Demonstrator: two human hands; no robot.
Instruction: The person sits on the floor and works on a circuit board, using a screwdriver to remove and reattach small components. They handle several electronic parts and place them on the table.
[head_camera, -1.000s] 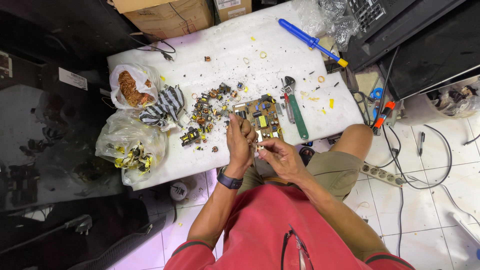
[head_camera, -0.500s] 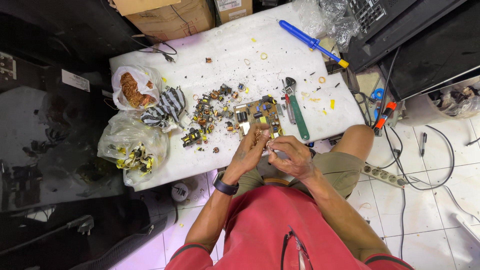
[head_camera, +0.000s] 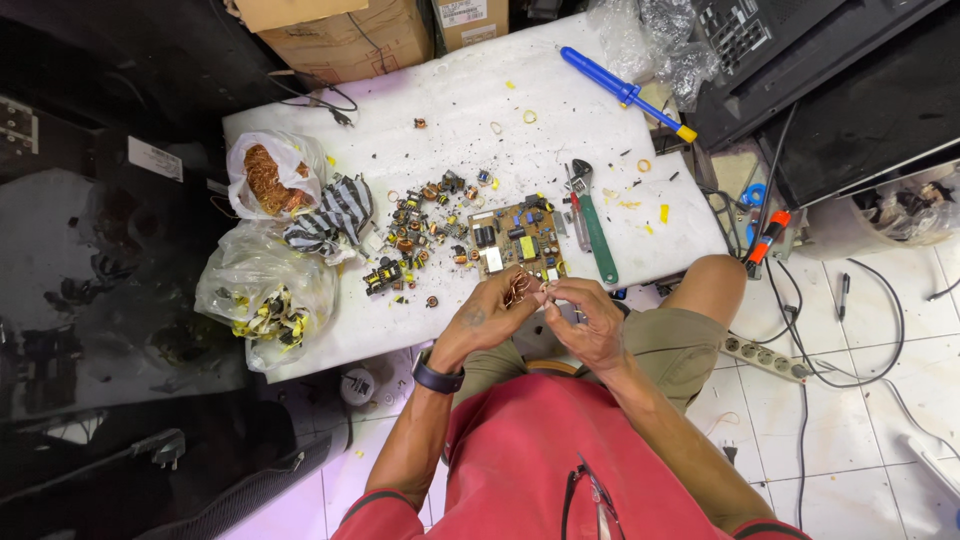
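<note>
A white foam-topped table (head_camera: 470, 110) stands in a cluttered workshop with a white tiled floor, dark equipment on both sides and cardboard boxes (head_camera: 340, 30) at the far edge. At its near edge the left hand (head_camera: 490, 315) and the right hand (head_camera: 585, 320) meet, both pinched shut on a small tangle of copper wire (head_camera: 518, 290) held between them; the step in hand looks like unwinding or pulling wire off a salvaged coil, which calls for a firm pinch on one side and a steady pull on the other. Just beyond the hands lies a circuit board (head_camera: 520, 240), with a scatter of loose components (head_camera: 415, 240) to its left and a green-handled adjustable wrench (head_camera: 592, 225) to its right. Farther left, one clear plastic bag (head_camera: 270, 180) holds a bundle of copper wire, another clear bag (head_camera: 265, 295) holds yellow-and-black parts, and a striped bag (head_camera: 335, 215) lies between them, its contents hidden. A blue screwdriver (head_camera: 620, 92) rests at the far right corner.
</note>
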